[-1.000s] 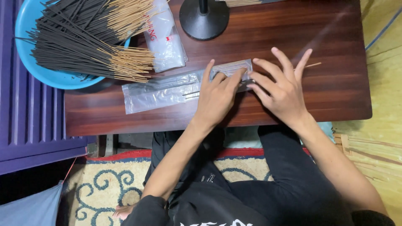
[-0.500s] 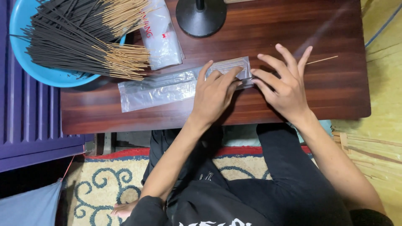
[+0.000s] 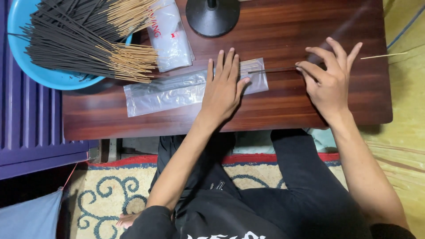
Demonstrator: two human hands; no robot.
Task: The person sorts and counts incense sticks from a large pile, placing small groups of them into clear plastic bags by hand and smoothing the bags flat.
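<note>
My left hand (image 3: 225, 86) lies flat, fingers spread, pressing the clear plastic sleeve (image 3: 177, 90) onto the wooden desk (image 3: 274, 106). My right hand (image 3: 330, 77) pinches 1 dark incense stick (image 3: 276, 69) by its shaft, its tip at the sleeve's open end. More sticks fill the blue basin (image 3: 31, 66) at the desk's far left.

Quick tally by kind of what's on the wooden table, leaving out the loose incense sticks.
Clear plastic sleeves: 1
Plastic bags: 1
Blue basins: 1
Black round stand bases: 1
Hands: 2, left hand, right hand
Total: 6
</note>
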